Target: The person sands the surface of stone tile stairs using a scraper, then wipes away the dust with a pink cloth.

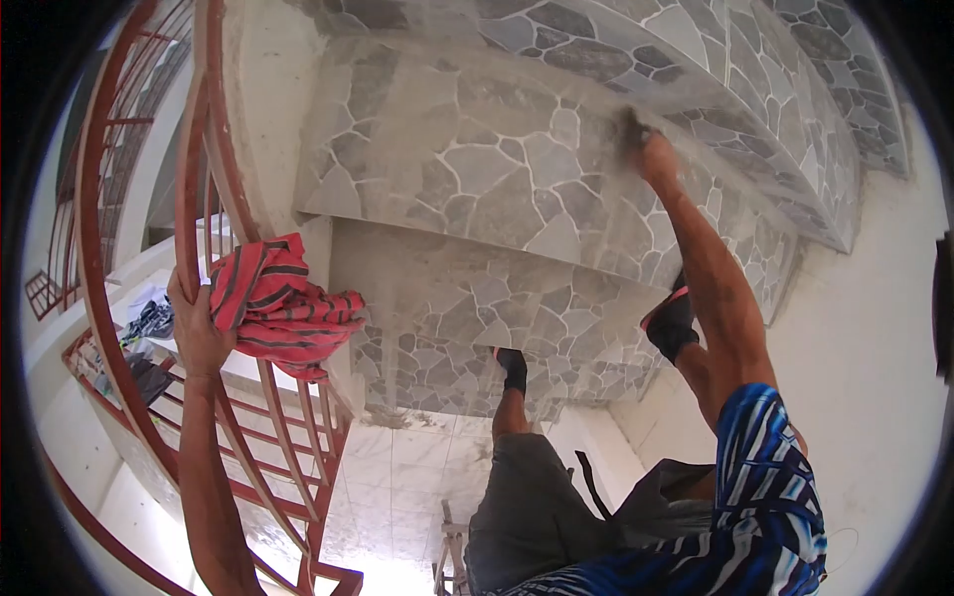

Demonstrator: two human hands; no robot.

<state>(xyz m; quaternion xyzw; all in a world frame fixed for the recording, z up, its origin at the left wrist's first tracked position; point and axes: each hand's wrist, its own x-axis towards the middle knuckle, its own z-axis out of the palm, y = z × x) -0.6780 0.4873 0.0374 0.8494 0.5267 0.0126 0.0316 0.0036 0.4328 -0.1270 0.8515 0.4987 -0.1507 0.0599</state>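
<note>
My left hand (204,333) is closed around a bar of the red-brown stair railing (191,179). A bunched red cloth with dark stripes (283,308) hangs over the railing, touching that hand. My right hand (657,159) reaches far forward onto a stair tread (497,159) with a grey stone-patterned surface and pale joint lines. Its fingers are wrapped around a small dark object (631,134), blurred by motion and brush-like in shape, pressed at the tread near the foot of the riser above. Greyish dust or film dulls parts of the tread.
More patterned steps (745,119) rise at the upper right, along a pale wall (865,328). My feet, in dark socks (512,370), stand on lower steps. Below lies a tiled floor (397,477) with a wooden stand (452,546). Beyond the railing, cloths (149,323) are piled.
</note>
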